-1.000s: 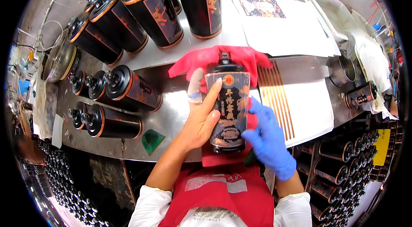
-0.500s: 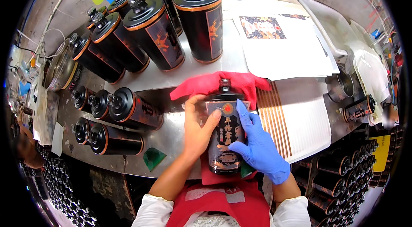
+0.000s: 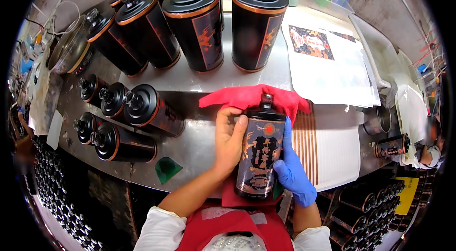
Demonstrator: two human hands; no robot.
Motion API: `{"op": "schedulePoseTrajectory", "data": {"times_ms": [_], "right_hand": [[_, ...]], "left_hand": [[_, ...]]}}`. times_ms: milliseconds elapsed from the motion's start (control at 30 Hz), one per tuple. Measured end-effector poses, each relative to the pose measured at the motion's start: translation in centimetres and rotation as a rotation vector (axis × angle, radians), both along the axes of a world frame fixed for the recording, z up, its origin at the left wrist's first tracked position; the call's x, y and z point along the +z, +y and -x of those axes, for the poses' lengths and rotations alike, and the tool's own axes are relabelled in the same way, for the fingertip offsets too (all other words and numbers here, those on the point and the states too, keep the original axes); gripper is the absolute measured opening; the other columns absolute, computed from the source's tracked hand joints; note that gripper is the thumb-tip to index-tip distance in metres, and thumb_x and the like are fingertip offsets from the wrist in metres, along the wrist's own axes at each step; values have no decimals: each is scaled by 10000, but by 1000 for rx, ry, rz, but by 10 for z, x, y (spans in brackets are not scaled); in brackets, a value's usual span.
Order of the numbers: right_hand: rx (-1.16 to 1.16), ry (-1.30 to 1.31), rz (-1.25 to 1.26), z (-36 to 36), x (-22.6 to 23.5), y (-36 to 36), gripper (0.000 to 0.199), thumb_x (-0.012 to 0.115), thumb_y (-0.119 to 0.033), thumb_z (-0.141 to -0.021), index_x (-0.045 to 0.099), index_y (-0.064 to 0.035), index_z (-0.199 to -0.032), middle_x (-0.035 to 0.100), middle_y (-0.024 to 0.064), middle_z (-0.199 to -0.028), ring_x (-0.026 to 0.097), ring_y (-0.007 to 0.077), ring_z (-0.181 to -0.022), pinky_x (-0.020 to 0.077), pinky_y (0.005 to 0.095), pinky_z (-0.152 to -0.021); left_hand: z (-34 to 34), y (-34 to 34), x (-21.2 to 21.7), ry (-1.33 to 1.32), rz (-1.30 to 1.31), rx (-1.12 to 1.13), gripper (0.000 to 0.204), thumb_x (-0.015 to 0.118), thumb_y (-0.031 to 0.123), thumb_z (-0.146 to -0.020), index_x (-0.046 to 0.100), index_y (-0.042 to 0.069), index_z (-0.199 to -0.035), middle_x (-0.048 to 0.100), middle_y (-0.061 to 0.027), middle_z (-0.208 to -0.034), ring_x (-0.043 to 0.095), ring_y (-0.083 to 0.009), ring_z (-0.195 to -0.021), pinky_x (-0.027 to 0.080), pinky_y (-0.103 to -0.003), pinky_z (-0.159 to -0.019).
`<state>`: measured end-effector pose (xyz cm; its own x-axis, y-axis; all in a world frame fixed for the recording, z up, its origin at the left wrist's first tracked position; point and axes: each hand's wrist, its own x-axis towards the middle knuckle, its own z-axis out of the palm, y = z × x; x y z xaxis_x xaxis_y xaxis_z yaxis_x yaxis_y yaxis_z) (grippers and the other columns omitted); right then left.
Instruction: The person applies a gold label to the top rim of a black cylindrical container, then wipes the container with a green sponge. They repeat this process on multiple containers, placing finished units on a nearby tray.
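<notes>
A black bottle (image 3: 259,161) with a dark decorated label and a copper-coloured band lies tilted in front of me, its neck pointing away. My bare left hand (image 3: 229,138) grips its upper left side, thumb near the shoulder. At the right side, my right hand (image 3: 295,177) in a blue glove is closed around it, fingers along the edge and thumb low by the label. Behind the bottle's neck lies a crumpled red cloth (image 3: 232,96). A dark green flat piece (image 3: 167,170) rests on the metal table left of my forearm.
Several black bottles (image 3: 199,32) stand on a raised metal surface at the back left. More bottles (image 3: 149,111) are grouped at left. Printed sheets (image 3: 308,77) lie at the back right, a sheet with copper strips (image 3: 304,151) nearer. Racked bottles (image 3: 358,201) fill the lower right.
Both thumbs have moved off the label's front toward the bottle's sides. The bottle has turned slightly, showing more of the label's left part. The whole view has shifted.
</notes>
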<state>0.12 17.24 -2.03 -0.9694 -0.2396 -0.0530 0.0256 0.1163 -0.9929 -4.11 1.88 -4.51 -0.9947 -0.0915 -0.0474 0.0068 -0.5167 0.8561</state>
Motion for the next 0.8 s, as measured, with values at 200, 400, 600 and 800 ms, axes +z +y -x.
{"op": "schedulePoseTrajectory", "data": {"times_ms": [200,400,600,800], "right_hand": [[19,-57,-74,-10,14,0,998,506,-621,-824,16,-24,-1456,288,209,-1432,351,285,-1285,286,350,-1043],[-4,7,-137,-32,0,-2,1027,541,-652,-778,75,-40,-1457,302,201,-1425,312,280,-1321,286,352,-1048],[-65,-68,-351,-72,31,-8,1115,610,-672,-695,70,-71,-1462,446,180,-1240,543,305,-1059,465,374,-820],[-52,61,-462,-93,-1,-16,1132,656,-618,-677,36,-94,-1466,408,195,-1276,512,356,-1109,463,369,-847]], "left_hand": [[-16,-11,-11,63,139,-102,415,525,181,-930,326,45,-1267,512,-43,-908,492,-71,-763,417,-204,-666],[-18,-10,-3,-56,272,-76,313,397,229,-982,409,30,-1224,510,-57,-1072,487,-90,-940,416,-234,-835],[-56,-27,5,503,769,-99,552,356,302,-968,244,-3,-1414,334,-184,-1344,313,-272,-1253,232,-358,-1051],[-52,-42,-8,501,781,-334,567,322,366,-961,277,33,-1418,174,-260,-1458,205,-398,-1323,155,-426,-1070]]}}
